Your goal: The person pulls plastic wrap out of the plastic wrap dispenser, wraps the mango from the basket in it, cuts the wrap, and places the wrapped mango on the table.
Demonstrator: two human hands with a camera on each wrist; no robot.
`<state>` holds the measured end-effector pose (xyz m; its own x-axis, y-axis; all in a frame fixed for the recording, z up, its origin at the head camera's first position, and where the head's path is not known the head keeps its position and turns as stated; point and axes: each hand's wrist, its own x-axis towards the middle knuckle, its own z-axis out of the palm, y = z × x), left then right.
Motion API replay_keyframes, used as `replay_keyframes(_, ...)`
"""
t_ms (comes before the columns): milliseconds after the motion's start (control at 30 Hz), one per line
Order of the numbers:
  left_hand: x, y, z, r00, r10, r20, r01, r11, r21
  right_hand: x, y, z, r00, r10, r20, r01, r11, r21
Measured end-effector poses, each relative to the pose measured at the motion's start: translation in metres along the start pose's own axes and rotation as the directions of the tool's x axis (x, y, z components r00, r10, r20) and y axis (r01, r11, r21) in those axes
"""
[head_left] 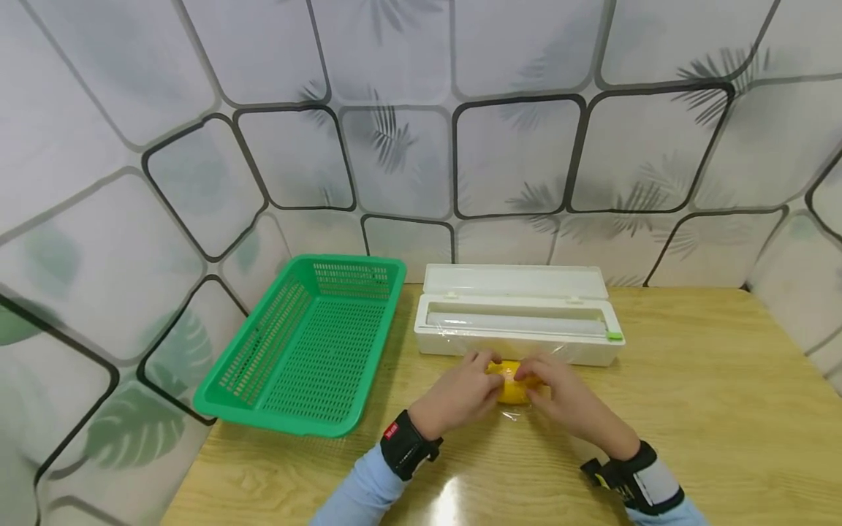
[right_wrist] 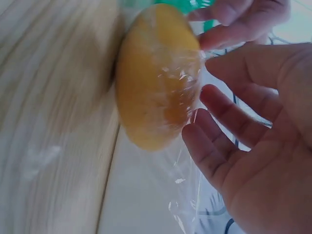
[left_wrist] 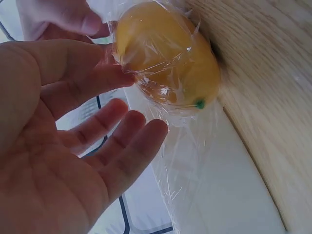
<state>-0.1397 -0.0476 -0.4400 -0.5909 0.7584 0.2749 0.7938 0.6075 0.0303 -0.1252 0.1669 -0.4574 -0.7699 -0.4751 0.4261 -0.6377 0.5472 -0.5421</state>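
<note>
An oval yellow fruit, like a mango, sits on the table in front of the white box. Clear plastic wrap covers its upper side, and a green stem end shows through in the left wrist view. From the left side, my left hand pinches the wrap at the top of the fruit with thumb and index finger, its other fingers spread. Opposite it, my right hand pinches the wrap with thumb and forefinger; its remaining fingers lie beside the fruit. More loose film trails toward the box.
Just behind the hands stands a long white cling film dispenser, its lid raised and a roll inside. A green slider sits at its right end. To the left is a green plastic basket on the wooden table. A patterned backdrop rises behind.
</note>
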Motion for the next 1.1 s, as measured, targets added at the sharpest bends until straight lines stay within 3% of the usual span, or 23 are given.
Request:
replay_keyframes(133, 0.001, -0.001, 0.002, 1.0, 0.026, -0.002, -0.026, 1.0, 0.016, -0.003, -0.001, 0.001, 0.999, -0.038, 0.039, 0.044, 0.985, -0.166)
replay_keyframes(367, -0.001, -0.003, -0.001, 0.998, 0.04, 0.053, -0.038, 0.999, -0.038, -0.01, -0.002, -0.004, 0.992, -0.067, 0.104, 0.089, 0.971, -0.222)
replay_keyframes(600, -0.007, -0.013, -0.006, 0.981, 0.102, 0.167, -0.096, 0.994, -0.048, -0.01, -0.002, 0.0, 0.977, -0.112, 0.18, 0.179, 0.89, -0.419)
replay_keyframes(767, -0.01, -0.014, -0.003, 0.984, 0.102, 0.149, -0.11, 0.993, 0.047, -0.005, 0.001, 0.007, 0.98, -0.139, 0.14, 0.19, 0.86, -0.474)
replay_keyframes(933, -0.007, -0.011, 0.004, 0.991, 0.061, 0.122, -0.073, 0.993, 0.098, -0.003, 0.001, 0.012, 0.986, -0.134, 0.102, 0.168, 0.837, -0.521)
replay_keyframes(1100, -0.004, -0.006, 0.014, 0.997, 0.047, 0.058, -0.057, 0.981, 0.188, -0.005, 0.002, 0.014, 0.991, -0.125, 0.055, 0.135, 0.857, -0.498)
